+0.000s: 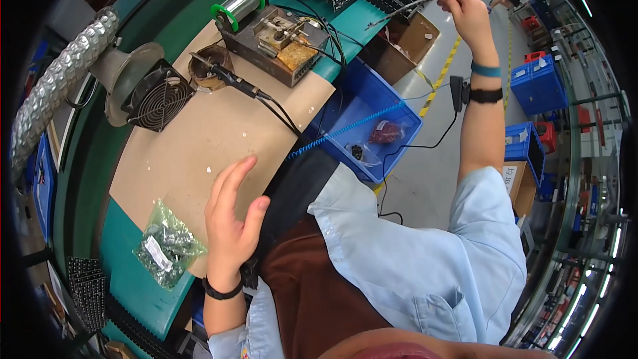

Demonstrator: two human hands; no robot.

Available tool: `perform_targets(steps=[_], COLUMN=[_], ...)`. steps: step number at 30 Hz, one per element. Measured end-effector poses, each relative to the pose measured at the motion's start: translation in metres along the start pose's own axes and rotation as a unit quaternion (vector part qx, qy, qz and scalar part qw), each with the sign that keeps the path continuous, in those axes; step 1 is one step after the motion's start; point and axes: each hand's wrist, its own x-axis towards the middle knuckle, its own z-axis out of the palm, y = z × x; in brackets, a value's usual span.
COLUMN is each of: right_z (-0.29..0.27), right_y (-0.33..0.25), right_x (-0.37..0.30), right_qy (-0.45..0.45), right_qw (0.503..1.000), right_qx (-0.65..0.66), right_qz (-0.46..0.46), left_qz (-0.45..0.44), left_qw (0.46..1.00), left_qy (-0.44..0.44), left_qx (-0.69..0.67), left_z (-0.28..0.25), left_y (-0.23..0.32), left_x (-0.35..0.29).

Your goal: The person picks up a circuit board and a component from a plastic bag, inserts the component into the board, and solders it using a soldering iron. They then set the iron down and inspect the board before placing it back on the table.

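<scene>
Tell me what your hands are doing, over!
Right hand: pinching thin dark strip. Left hand: open, over brown sheet. Nothing plainly in the way.

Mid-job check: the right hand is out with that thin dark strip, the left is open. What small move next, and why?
Probably swing the right hand inward, bringing the thin dark strip toward the brown paper. The strip is held well off to the right, while the left hand looks open and empty by the paper, seemingly free to steady it.
</scene>
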Motion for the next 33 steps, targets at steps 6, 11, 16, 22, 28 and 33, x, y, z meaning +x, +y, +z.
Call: perform_targets(steps=[6,11,16,22,28,33], right_z=[0.045,0.076,0.078,0.09,0.092,0.091], right_y=[0.059,0.061,0.05,0.064,0.061,0.064], right_x=[0.067,0.091,0.096,0.102,0.104,0.105], right_qy=[-0.063,-0.125,-0.112,-0.125,-0.14,-0.16], right_qw=[0.997,0.924,0.994,0.991,0.989,0.986], right_qx=[0.021,0.345,0.012,0.035,0.043,0.053], right_qz=[-0.037,-0.111,-0.004,0.011,-0.014,0.001], left_qz=[-0.072,-0.095,-0.103,-0.122,-0.111,-0.101], left_qw=[0.997,0.994,0.992,0.992,0.993,0.994], left_qy=[0.019,0.052,0.075,0.043,0.034,0.037], left_qx=[-0.006,0.004,-0.004,0.001,-0.001,0.001], left_z=[-0.007,-0.008,-0.007,-0.009,-0.008,-0.009], left_y=[-0.017,-0.026,-0.032,-0.031,-0.035,-0.037], left_x=[-0.015,-0.017,-0.014,-0.012,-0.007,-0.008])
